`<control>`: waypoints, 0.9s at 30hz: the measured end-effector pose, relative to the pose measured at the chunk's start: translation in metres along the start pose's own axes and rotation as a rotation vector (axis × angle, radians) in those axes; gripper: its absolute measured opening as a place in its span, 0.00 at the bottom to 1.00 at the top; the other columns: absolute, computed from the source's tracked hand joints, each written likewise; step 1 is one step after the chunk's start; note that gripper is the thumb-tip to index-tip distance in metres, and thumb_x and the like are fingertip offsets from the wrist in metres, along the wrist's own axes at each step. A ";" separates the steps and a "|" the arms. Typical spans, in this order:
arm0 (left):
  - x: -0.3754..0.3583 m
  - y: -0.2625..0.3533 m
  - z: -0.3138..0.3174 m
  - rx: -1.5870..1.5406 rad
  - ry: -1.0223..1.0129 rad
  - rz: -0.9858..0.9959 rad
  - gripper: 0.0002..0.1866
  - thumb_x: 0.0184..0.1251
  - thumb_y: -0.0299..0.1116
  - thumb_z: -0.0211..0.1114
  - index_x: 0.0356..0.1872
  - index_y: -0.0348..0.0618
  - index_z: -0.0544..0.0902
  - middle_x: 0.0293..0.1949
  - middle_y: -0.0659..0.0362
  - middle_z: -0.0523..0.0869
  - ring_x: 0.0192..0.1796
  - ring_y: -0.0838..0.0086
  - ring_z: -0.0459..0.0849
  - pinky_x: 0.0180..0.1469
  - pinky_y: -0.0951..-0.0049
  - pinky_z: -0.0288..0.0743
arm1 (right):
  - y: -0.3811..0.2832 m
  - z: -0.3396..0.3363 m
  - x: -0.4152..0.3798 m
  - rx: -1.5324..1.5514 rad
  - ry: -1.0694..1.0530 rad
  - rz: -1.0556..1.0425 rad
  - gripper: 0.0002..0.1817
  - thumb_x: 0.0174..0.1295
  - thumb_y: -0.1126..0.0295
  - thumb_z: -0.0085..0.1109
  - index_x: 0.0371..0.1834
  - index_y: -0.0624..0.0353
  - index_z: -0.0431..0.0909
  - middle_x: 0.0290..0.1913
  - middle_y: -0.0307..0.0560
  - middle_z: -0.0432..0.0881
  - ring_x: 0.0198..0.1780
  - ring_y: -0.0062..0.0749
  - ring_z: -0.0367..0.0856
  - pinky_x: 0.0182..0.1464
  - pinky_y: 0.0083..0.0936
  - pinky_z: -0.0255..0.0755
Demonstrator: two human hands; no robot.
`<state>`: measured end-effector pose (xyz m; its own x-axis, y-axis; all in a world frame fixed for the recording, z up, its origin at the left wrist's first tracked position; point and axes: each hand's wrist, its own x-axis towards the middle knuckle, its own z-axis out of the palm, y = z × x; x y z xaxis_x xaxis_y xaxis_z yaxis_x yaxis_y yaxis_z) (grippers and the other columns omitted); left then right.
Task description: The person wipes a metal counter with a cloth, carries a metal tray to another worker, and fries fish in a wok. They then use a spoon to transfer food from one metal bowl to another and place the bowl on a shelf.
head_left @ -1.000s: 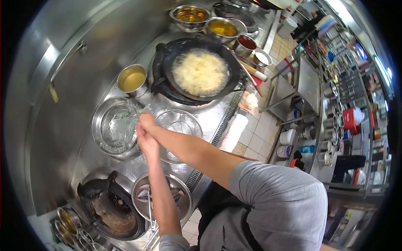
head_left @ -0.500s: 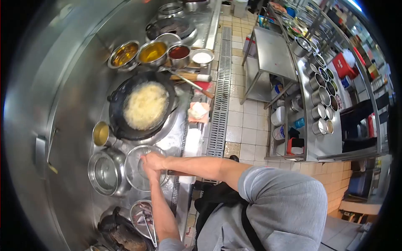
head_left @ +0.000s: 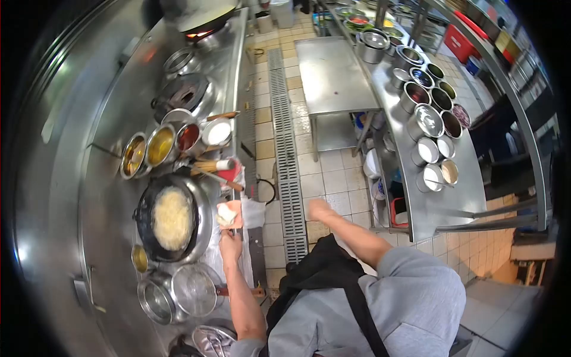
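My left hand (head_left: 231, 245) is closed at the front edge of the stove counter, just below an orange-pink cloth (head_left: 237, 206) with a white lump (head_left: 225, 215) on it. A dark piece shows at its fingers, too small to name. My right hand (head_left: 319, 209) hangs over the floor, curled into a fist, somewhat blurred, with nothing visible in it. Left of my left hand, pale food (head_left: 172, 218) foams in oil in a black wok (head_left: 143, 221). Nearer to me, a wire strainer (head_left: 194, 290) with a wooden handle rests beside a metal pot (head_left: 156, 299).
Bowls of yellow oil (head_left: 161, 146), red sauce (head_left: 188, 137) and white powder (head_left: 217, 131) stand beyond the wok. Another wok sits over a flame (head_left: 205, 34) farther off. A floor drain (head_left: 287, 149) runs along the aisle. Steel tables (head_left: 330, 71) with several pots line the right side.
My hands have parted from above the strainer. The left has moved to the counter edge by the cloth, the right out over the floor. The view has shifted, showing more of the far stove.
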<state>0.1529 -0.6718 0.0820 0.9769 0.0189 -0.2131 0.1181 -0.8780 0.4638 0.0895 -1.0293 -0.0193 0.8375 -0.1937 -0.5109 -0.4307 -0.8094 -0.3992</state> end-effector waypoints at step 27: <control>0.239 0.171 0.153 -0.485 -0.748 -0.014 0.09 0.73 0.28 0.66 0.44 0.37 0.75 0.31 0.55 0.84 0.25 0.72 0.85 0.25 0.73 0.81 | 0.229 -0.067 0.060 0.859 0.217 0.589 0.21 0.66 0.62 0.66 0.56 0.66 0.82 0.50 0.57 0.86 0.44 0.50 0.91 0.46 0.46 0.87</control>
<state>0.3792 -0.8907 -0.0215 0.6228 -0.4377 -0.6485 0.3576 -0.5780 0.7335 0.0636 -1.2636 -0.0909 0.4252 -0.5905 -0.6860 -0.8098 0.0905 -0.5798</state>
